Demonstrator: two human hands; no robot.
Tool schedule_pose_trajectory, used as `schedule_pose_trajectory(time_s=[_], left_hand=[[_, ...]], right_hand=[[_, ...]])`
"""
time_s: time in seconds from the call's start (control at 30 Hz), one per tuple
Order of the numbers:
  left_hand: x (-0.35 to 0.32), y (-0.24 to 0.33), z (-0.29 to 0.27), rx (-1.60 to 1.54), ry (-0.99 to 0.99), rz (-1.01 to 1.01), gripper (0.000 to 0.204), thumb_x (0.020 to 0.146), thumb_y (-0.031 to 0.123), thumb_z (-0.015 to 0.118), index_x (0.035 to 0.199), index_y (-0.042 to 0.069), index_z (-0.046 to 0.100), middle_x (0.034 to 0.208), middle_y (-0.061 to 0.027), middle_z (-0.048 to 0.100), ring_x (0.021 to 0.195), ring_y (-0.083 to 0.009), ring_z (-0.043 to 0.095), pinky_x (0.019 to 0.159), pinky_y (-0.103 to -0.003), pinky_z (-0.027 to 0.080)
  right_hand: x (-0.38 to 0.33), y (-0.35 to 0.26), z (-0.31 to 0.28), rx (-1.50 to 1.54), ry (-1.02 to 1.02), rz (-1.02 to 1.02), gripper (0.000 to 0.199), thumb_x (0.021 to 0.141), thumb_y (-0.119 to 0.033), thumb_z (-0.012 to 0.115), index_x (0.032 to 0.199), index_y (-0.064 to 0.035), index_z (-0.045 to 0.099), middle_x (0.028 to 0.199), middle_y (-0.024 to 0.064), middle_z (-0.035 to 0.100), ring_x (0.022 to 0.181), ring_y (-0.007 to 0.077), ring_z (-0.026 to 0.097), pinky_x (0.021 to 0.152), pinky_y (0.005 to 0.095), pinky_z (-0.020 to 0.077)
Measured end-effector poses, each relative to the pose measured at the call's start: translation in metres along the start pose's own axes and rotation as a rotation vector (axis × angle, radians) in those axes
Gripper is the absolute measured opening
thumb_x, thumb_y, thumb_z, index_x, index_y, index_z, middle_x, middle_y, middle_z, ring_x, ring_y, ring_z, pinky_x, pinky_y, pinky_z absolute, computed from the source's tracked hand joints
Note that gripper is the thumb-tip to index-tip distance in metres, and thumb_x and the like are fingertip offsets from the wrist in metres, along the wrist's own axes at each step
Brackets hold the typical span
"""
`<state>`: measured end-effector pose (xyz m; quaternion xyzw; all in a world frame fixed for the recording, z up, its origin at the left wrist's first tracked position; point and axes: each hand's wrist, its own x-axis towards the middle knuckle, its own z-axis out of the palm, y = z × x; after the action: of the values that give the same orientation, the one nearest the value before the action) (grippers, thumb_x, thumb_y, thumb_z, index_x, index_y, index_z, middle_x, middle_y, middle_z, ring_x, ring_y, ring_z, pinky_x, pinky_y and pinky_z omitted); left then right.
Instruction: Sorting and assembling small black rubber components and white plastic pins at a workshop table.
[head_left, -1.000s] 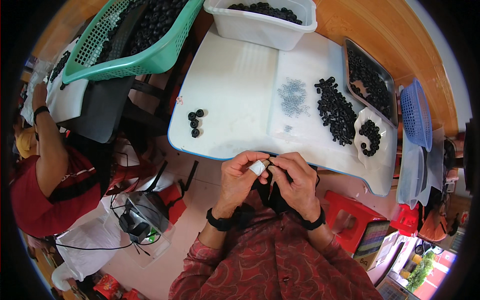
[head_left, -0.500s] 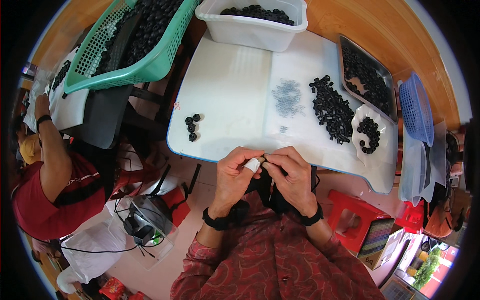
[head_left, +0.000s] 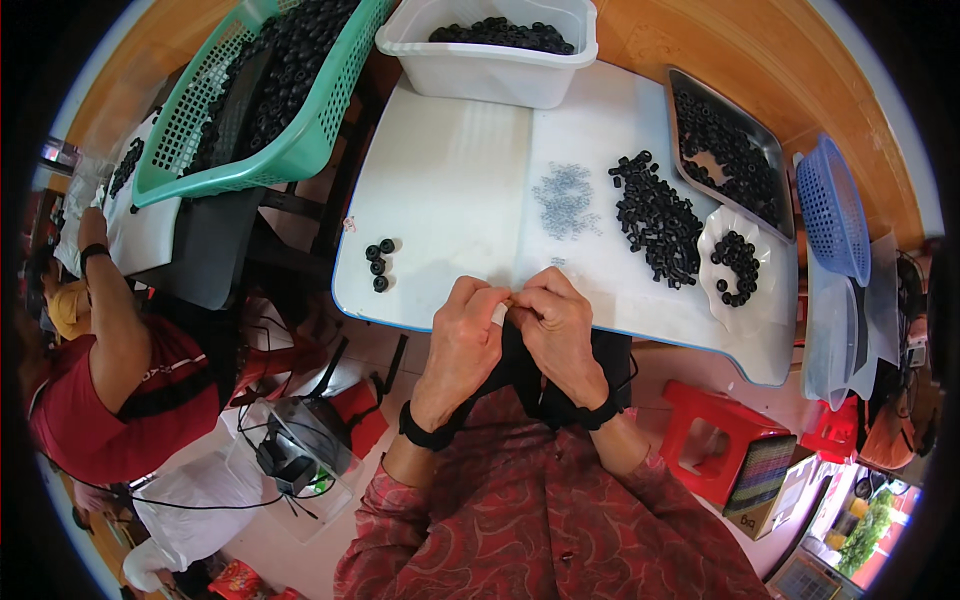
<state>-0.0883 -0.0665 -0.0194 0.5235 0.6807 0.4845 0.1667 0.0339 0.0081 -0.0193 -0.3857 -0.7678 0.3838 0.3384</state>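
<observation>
At the near edge of the white counter [head_left: 450, 200], left hand [head_left: 462, 345] and right hand [head_left: 560, 330] pinched together on one tiny part, mostly hidden between fingertips. Probably light, stiff and easy to drop; best pinched by its sides.

Small assembly workshop. A white worktable [head_left: 450, 190] carries a loose heap of black rings [head_left: 655, 220], a metal tray [head_left: 730, 150], a white tub [head_left: 490, 50] and a green basket [head_left: 270, 100] of the same parts; a second worker [head_left: 110, 380] sits alongside.
</observation>
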Motion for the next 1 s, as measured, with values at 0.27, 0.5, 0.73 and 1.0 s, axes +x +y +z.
schedule_pose_trajectory(time_s=[0.27, 0.5, 0.73, 1.0], left_hand=[[-0.001, 0.006, 0.002, 0.167, -0.034, 0.121, 0.036, 0.075, -0.013, 0.062, 0.108, 0.001, 0.065, 0.100, -0.0179, 0.061, 0.083, -0.0383, 0.065, 0.069, -0.043, 0.055], [-0.003, 0.011, 0.006, 0.298, -0.058, 0.207, 0.038, 0.074, -0.011, 0.063, 0.111, -0.004, 0.061, 0.100, -0.0190, 0.057, 0.085, -0.0382, 0.063, 0.069, -0.044, 0.055], [-0.004, 0.021, 0.007, 0.358, -0.098, 0.299, 0.041, 0.075, -0.009, 0.064, 0.115, -0.006, 0.058, 0.101, -0.0188, 0.053, 0.088, -0.0367, 0.060, 0.073, -0.042, 0.054], [-0.011, 0.009, 0.011, 0.189, -0.089, 0.266, 0.036, 0.079, -0.001, 0.068, 0.113, -0.006, 0.058, 0.101, -0.0215, 0.055, 0.089, -0.0408, 0.060, 0.069, -0.047, 0.052]], right_hand=[[0.006, 0.002, -0.004, 0.000, -0.079, 0.110, 0.008, 0.073, 0.001, 0.075, 0.080, -0.0039, 0.073, 0.082, 0.0078, 0.065, 0.072, 0.0278, 0.065, 0.063, 0.0375, 0.0503], [0.004, 0.000, -0.005, -0.085, -0.067, 0.049, 0.010, 0.074, 0.002, 0.071, 0.083, -0.0026, 0.072, 0.087, 0.0108, 0.065, 0.075, 0.0310, 0.066, 0.066, 0.0393, 0.0517], [-0.010, -0.001, -0.015, 0.059, -0.011, 0.064, 0.017, 0.080, 0.006, 0.068, 0.096, 0.0004, 0.071, 0.093, 0.0146, 0.064, 0.076, 0.0300, 0.065, 0.067, 0.0374, 0.0525], [0.000, -0.026, -0.004, 0.248, -0.074, -0.291, 0.024, 0.097, -0.006, 0.057, 0.117, 0.0019, 0.068, 0.118, 0.0158, 0.064, 0.106, 0.0300, 0.060, 0.094, 0.0363, 0.0472]])
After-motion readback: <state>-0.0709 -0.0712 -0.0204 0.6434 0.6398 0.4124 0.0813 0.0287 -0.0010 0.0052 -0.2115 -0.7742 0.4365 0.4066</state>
